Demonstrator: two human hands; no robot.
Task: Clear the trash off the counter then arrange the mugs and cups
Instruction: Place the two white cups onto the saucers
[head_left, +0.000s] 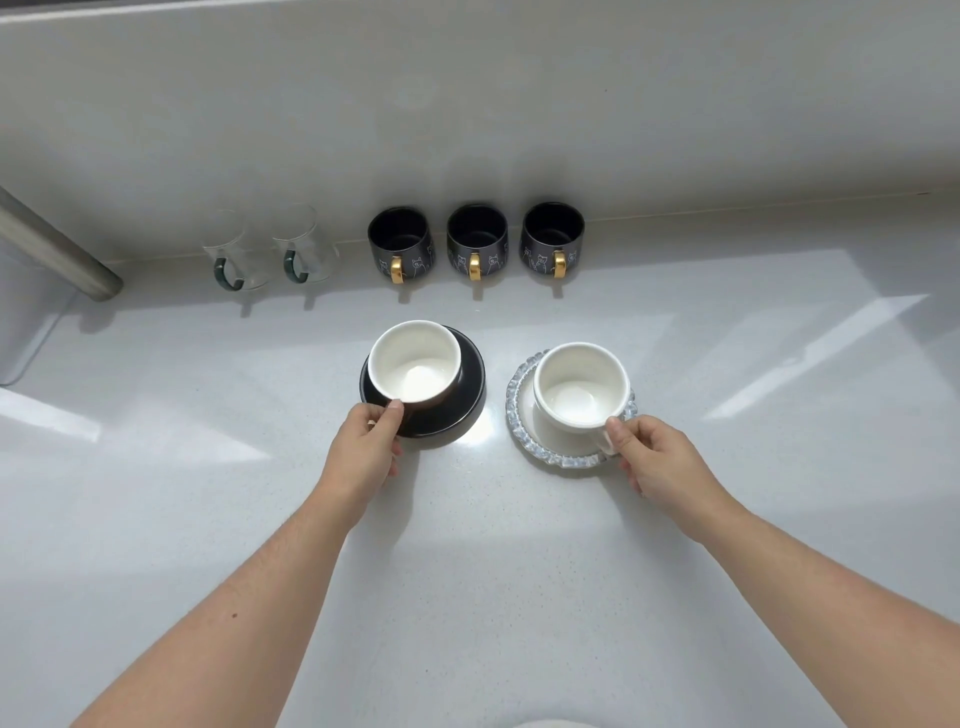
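Note:
A cup with a white inside and dark outside (414, 361) stands on a black saucer (465, 400) at the middle of the white counter. My left hand (363, 449) grips this cup at its near side, thumb on the rim. To the right, a white cup (579, 384) sits on a clear glass saucer (524, 431). My right hand (657, 460) pinches its handle. Along the back wall stand three dark mugs with gold handles (400, 244) (477, 241) (552, 239). Left of them are two clear glass cups with green handles (236, 249) (306, 244).
A grey metal bar (57, 244) slants down to the counter at the far left. A pale appliance or container (26, 322) sits beneath it at the left edge. The white counter (493, 571) stretches toward me between my forearms.

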